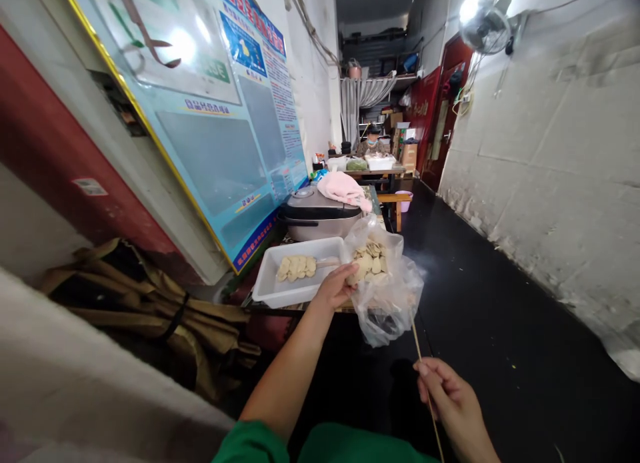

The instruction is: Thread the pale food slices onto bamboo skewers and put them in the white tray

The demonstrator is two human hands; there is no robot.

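A thin wooden skewer [418,340] is pinched in my right hand [450,393], its upper end reaching the front of a clear plastic bag [383,320]. The bag gapes around a heap of pale, flat slices [375,255]. At the bag's left side is my left hand [339,286], its thumb and fingers closed on one pale slice [359,270]. Left of it, a white plastic tray [287,298] contains a row of overlapping slices [297,268], with a stick extending from their right end.
Behind the tray sits a rice-cooker-like appliance [320,216] with a pink cloth [345,186] on top. A person [373,143] is at a far table. Folded brown fabric [175,313] lies at left, below a blue wall board [215,150]. A pink bucket [403,201] stands on the dark floor.
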